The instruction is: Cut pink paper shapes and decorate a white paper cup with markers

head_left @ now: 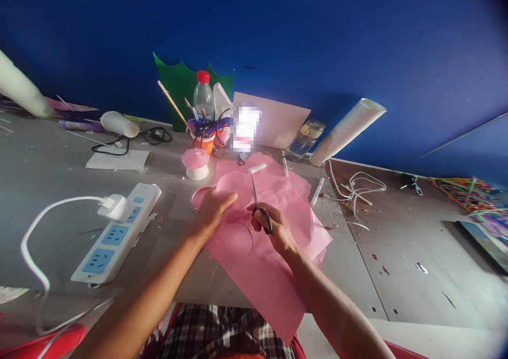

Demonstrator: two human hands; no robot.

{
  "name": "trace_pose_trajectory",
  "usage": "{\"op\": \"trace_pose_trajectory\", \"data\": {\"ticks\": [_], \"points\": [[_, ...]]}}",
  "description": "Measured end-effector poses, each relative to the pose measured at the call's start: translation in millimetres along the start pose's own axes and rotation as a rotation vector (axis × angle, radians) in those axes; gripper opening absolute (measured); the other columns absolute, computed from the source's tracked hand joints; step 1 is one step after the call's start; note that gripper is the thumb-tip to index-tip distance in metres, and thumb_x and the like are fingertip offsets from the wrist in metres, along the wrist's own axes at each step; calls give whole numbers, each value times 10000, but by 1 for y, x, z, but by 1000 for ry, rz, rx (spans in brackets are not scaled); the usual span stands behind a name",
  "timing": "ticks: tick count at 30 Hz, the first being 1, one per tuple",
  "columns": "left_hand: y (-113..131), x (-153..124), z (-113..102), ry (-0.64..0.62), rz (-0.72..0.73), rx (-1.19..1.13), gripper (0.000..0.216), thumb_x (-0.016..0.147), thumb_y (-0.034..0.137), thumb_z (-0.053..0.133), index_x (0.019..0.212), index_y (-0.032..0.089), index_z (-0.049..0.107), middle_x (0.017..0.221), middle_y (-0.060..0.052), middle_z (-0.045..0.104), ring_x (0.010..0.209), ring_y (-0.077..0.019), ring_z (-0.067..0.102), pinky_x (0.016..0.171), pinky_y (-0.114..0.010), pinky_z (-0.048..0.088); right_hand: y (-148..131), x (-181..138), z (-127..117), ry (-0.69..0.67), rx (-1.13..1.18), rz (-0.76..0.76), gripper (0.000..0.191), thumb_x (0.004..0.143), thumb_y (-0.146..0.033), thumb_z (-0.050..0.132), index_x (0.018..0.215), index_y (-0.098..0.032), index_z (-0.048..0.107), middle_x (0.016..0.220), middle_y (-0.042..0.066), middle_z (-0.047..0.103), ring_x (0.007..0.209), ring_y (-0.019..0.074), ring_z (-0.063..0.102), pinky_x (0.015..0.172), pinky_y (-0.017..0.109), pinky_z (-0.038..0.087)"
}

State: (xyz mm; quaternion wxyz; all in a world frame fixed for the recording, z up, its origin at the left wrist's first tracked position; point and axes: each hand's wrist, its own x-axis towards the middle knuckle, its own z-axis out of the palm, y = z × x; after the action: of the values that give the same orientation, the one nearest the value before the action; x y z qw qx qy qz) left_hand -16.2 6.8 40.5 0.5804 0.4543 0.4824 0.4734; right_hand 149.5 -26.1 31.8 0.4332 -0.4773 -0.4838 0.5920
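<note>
My right hand (275, 229) is closed around the dark handles of a pair of scissors (254, 191), whose blades point away from me. Sheets of pink paper (273, 279) lie in a loose pile beneath both hands and hang over the table's front edge. My left hand (214, 211) grips a piece of pink paper (234, 185) at its left side, thumb on top and the other fingers mostly hidden. A ring-shaped object (193, 203) shows partly beside that hand. Beyond the scissors' tips a white marker (257, 167) rests on the paper.
A white power strip (119, 237) with a plugged-in charger sits at left. Behind stand a pink-topped cup (196, 171), a red-capped bottle (203, 94) and a lit phone (246, 129). Stacked paper cups (349, 129) lean on the blue wall, near a white cable (367, 182).
</note>
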Motion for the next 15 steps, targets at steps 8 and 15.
{"op": "trace_pose_trajectory", "data": {"ticks": [8,15], "points": [[1,-1,0,-13,-23,-28,346,722,296,587,546,198,306,538,64,243,480,-63,229,453,-221,227,-2,-1,0,4,-26,5,341,782,-454,608,917,-143,628,531,-33,489,514,107,430,528,266,301],[3,-1,0,-10,1,-24,368,711,297,601,529,196,298,528,67,239,479,-60,218,453,-221,212,-5,-2,0,-2,-48,7,342,777,-443,607,928,-137,630,532,-38,482,510,102,424,526,264,301]]}}
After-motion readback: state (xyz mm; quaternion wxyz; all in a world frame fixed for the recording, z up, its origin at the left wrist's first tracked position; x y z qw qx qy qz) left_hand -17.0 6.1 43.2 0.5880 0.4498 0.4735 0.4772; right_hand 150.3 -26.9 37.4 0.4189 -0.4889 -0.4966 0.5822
